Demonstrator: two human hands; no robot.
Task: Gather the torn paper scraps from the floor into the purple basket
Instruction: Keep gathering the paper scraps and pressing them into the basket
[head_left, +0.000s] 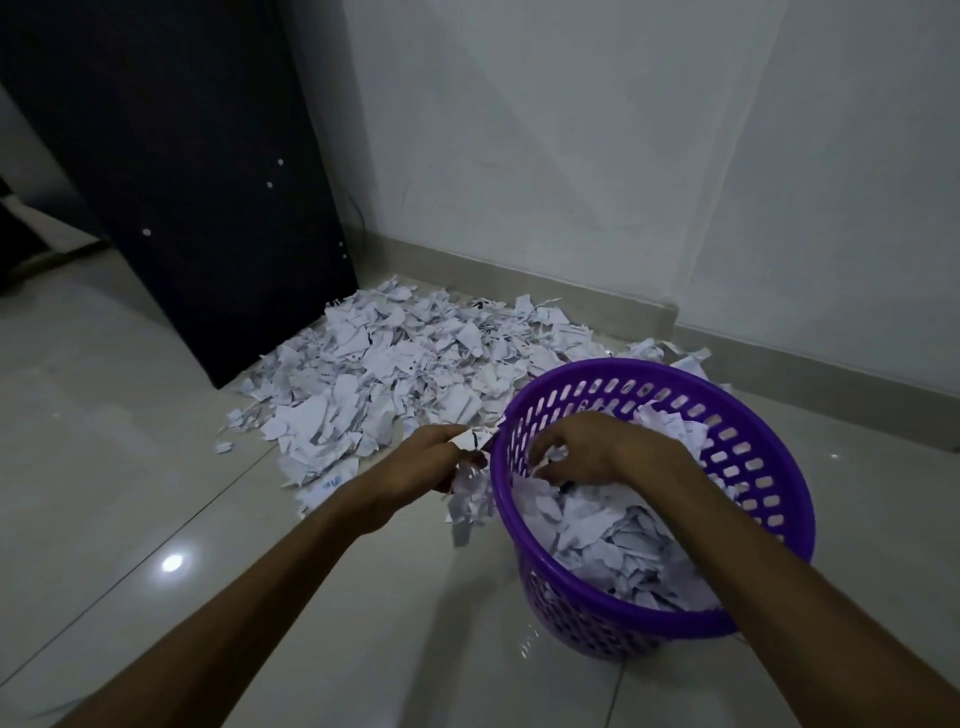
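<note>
Dark cabinet panel (208, 182), upright on pale glossy floor tiles (130, 467), beside the white wall (623, 156). Tiled skirting (571, 291) along wall base. Light reflection (172, 563) on floor.

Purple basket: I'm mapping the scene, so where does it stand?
In the head view the basket stands on the floor at lower right, just right of the scrap pile, under the right hand.
</note>
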